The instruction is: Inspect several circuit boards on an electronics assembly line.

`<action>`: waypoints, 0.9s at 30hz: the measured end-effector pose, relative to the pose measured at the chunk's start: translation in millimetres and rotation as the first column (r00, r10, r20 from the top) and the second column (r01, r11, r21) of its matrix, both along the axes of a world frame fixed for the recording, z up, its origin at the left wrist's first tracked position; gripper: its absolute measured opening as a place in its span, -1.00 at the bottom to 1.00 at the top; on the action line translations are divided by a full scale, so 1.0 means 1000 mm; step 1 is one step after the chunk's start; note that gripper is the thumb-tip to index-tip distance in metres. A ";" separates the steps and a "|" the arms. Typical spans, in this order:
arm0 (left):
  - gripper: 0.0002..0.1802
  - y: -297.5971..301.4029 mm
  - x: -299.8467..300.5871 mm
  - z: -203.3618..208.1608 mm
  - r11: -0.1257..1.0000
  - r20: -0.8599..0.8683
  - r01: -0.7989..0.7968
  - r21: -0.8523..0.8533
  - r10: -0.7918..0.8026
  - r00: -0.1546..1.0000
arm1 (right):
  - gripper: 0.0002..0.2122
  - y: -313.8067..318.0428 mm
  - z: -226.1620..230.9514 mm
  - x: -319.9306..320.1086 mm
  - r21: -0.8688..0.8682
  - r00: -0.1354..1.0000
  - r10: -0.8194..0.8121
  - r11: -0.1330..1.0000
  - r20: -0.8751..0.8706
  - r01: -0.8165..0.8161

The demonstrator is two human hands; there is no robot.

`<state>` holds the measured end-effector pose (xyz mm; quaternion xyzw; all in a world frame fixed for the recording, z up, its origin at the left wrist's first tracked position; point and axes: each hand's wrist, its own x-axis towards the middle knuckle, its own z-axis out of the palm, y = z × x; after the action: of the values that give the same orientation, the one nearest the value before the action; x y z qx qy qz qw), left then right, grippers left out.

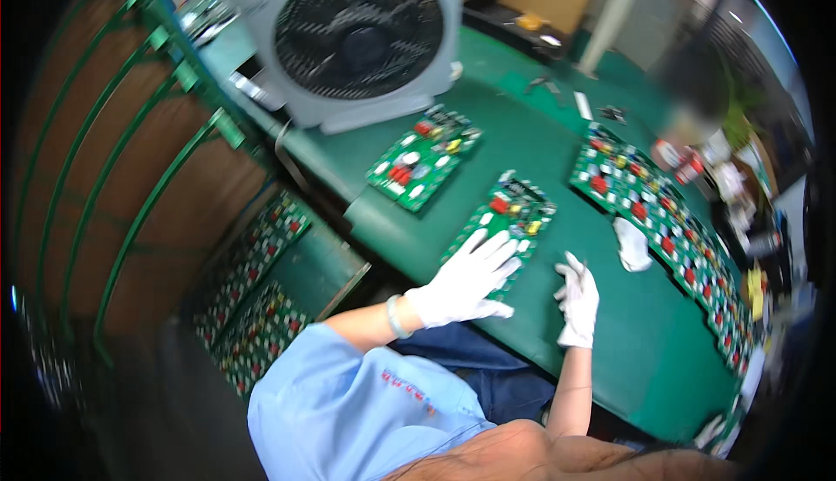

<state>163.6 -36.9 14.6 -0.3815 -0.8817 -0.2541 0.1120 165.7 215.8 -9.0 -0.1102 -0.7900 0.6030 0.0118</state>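
Observation:
My left hand (468, 282), in a white glove, lies flat with fingers stretched over the near part of a green circuit board (527, 211). Red, white and yellow components stand on the board's uncovered end. To the right of that board is my right hand (578, 300), also gloved in white, held just above or on the green table. Its fingers are bent inward as in a pinch; anything between them is too small to make out. Farther off to the left, a second circuit board (424, 157) lies on the table, touched by neither hand.
A grey box fan (361, 37) stands at the back left. Several joined boards (666, 233) line the right side, with a crumpled white cloth or glove (632, 244) beside them. More boards (261, 337) sit in a green-barred rack (165, 172) at left. Tools (544, 86) lie farther back.

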 end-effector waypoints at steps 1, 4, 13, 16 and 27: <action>-0.15 0.004 -0.004 -0.001 0.999 -0.021 -0.002 0.037 0.002 1.000 | -0.70 0.008 -0.004 0.003 0.184 0.995 -0.017 0.983 0.096 -0.001; -0.21 0.005 -0.008 -0.003 0.997 -0.006 -0.078 0.025 0.079 0.997 | -0.71 0.018 -0.030 0.005 0.201 0.996 0.091 0.976 -0.005 -0.088; -0.24 -0.026 -0.030 -0.002 0.991 -0.015 -0.134 -0.005 0.133 0.991 | -0.78 0.009 -0.054 0.009 0.396 0.931 0.185 0.917 -0.314 -0.049; -0.25 -0.024 -0.032 -0.003 0.965 -0.030 -0.255 -0.055 0.254 0.967 | -0.80 0.009 -0.047 0.014 0.431 0.931 0.206 0.901 -0.302 -0.059; -0.29 -0.033 -0.046 0.006 0.963 -0.053 -0.238 -0.125 0.233 0.971 | -0.67 0.002 -0.026 0.023 0.664 0.806 0.370 0.746 -0.462 0.038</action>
<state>117.5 -70.3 20.7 -0.2853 -0.9331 -0.1736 0.1331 188.6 217.8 -35.1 0.1594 -0.9140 0.2968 0.2262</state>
